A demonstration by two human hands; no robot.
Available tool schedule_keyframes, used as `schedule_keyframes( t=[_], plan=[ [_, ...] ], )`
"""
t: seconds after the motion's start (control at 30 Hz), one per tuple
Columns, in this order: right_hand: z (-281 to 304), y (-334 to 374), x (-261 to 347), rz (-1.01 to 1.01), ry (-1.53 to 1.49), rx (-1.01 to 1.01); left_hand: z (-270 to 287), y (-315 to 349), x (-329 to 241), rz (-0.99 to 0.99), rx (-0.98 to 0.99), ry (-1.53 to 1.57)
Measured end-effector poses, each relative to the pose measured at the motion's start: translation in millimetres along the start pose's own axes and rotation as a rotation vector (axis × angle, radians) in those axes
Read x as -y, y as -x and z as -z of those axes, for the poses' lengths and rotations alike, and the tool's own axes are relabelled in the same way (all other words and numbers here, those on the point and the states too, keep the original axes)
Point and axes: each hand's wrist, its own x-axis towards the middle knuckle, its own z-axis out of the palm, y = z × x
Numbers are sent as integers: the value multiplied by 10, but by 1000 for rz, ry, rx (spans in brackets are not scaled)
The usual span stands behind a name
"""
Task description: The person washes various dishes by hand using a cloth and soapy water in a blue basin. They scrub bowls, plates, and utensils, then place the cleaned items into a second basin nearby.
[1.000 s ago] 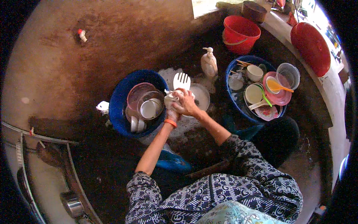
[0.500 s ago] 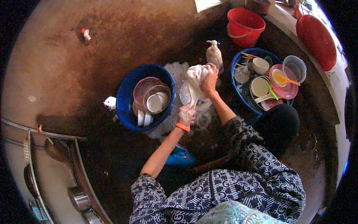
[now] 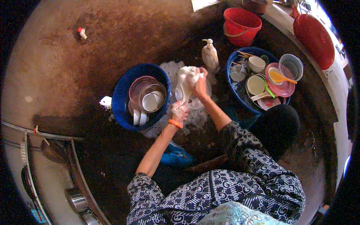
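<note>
Both my hands grip a white, suds-covered cloth (image 3: 186, 77) over the foamy floor. My left hand (image 3: 180, 111), with an orange band at its wrist, closes round the cloth's lower, narrowed end. Farther away, my right hand (image 3: 199, 84) is wrapped on the bunched upper part. Under the cloth a pale, see-through round dish (image 3: 206, 96) shows in part; most of it is hidden. Just beyond my right hand stands a pump bottle (image 3: 210, 54).
Left, a blue tub (image 3: 120, 118) holds bowls and clear basins. Right, another blue tub (image 3: 228, 80) carries bowls, a pink plate (image 3: 288, 89), spoons and chopsticks. A red bucket (image 3: 242, 28) stands behind. Pots (image 3: 78, 200) sit on a rack at lower left.
My right hand has come nearer to my left, and the cloth between them is more bunched. More of the round dish shows beside the cloth. The whole view has shifted slightly.
</note>
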Motion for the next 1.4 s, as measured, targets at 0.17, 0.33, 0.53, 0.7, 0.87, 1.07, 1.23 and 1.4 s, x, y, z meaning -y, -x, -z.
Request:
schedule_keyframes(
  t=[0.17,0.33,0.53,0.7,0.87,1.07,1.23,1.4],
  plan=[
    [117,-260,-340,-118,-41,84,8,21,51,332,247,490],
    [-111,279,-73,-165,-286,353,398,-475,327,315,274,678],
    [-60,175,-85,124,-8,249,335,-187,120,303,130,606],
    [-2,-117,-548,-301,68,75,-29,280,-119,139,-162,96],
    [73,404,-961,114,572,473,285,269,-193,68,-249,188],
    [-3,615,-1043,-5,752,964,401,78,-106,-15,-427,92],
    [127,249,-782,-279,269,1011,382,-76,-51,-286,-458,25],
    [225,295,-146,-391,-771,737,559,-426,23,-274,-424,-33]
  ],
)
